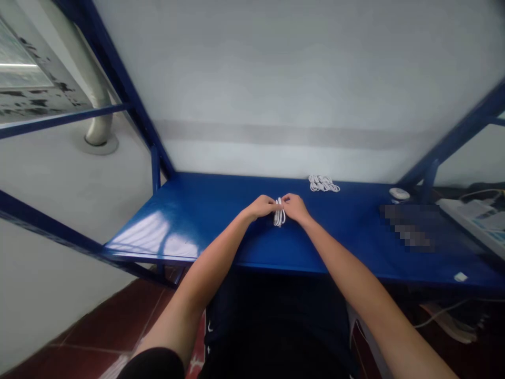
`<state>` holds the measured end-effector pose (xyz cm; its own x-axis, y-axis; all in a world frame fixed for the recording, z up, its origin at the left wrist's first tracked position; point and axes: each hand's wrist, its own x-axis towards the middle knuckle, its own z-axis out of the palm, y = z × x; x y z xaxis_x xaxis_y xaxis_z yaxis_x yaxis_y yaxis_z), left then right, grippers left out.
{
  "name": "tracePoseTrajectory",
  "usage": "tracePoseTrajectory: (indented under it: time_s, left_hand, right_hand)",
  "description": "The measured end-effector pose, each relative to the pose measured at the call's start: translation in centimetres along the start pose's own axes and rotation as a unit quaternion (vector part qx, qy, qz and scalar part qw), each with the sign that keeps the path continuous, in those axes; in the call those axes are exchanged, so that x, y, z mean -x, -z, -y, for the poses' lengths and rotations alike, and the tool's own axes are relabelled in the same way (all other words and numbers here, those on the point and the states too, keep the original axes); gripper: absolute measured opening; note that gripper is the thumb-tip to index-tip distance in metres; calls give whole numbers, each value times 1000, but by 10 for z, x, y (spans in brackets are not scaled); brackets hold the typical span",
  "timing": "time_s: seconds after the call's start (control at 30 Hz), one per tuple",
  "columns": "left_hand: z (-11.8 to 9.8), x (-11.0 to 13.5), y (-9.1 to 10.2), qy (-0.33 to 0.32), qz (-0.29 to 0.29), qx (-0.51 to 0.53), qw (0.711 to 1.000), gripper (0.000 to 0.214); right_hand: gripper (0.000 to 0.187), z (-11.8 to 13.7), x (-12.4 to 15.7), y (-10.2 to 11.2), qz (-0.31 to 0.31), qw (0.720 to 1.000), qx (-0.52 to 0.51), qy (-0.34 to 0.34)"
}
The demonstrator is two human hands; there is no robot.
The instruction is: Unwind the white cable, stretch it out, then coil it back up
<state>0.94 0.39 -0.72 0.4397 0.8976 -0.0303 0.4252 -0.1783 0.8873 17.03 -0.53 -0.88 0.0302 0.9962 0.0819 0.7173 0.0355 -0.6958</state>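
Pinched between finger and thumb, the coiled cable [279,217] is held from its left side by the left hand [262,206], and it is met from its right by the fingers of the right hand [295,206]. Both grips are narrow, closed in at the cable's upper end. The white loops are held over the blue table [221,197]; whether its surface is touched cannot be told.

Out beyond the coiled cable and to its right, a row of bundled cables [323,183] is set close together. Farther right of it, a round white thing [399,193] is seen, and nearer the table's front edge, a small white piece [460,276]. Far right of the coiled cable, a pale tray-like thing [453,213] is topped with flat, light-coloured things [483,213], too blurred to be made out; whether they are contained or merely laid on it cannot be told.
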Motion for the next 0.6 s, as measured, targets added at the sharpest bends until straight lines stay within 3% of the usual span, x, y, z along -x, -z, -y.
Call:
tracePoseTrajectory:
  time_s: [0.43, 0.6]
  left_hand:
    - [-15, 10, -4, -11, -6, 50, 999, 22]
    - [-19, 11, -6, -13, 35, 111, 993, 21]
  right_hand:
    - [4, -11, -9, -4, -26, 991, -122, 41]
    - [5, -8, -9, 0, 4, 978, -205, 29]
